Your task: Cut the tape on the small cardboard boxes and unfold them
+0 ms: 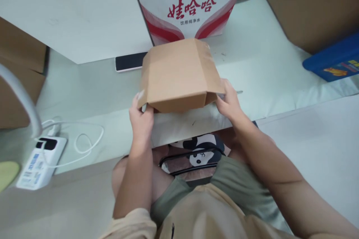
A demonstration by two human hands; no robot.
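Observation:
Between my hands, above the front part of the pale green table cover, is a brown cardboard box (174, 69) with its side flaps angled outward. My left hand (141, 119) grips its near left corner, thumb at the front and fingers behind the flap. On the other side, my right hand (228, 101) holds the near right flap between thumb and fingers. A thin pointed thing (239, 92) sticks out just beyond my right hand; its kind is unclear. The inside of the box is hidden.
Behind stands a white and red carton (193, 11), beside a large white box (70, 15). A dark flat device (130, 62) lies near it. At left are a white power bank (42, 162) with a cable and brown cartons (17, 93). A blue box (333, 59) is at right.

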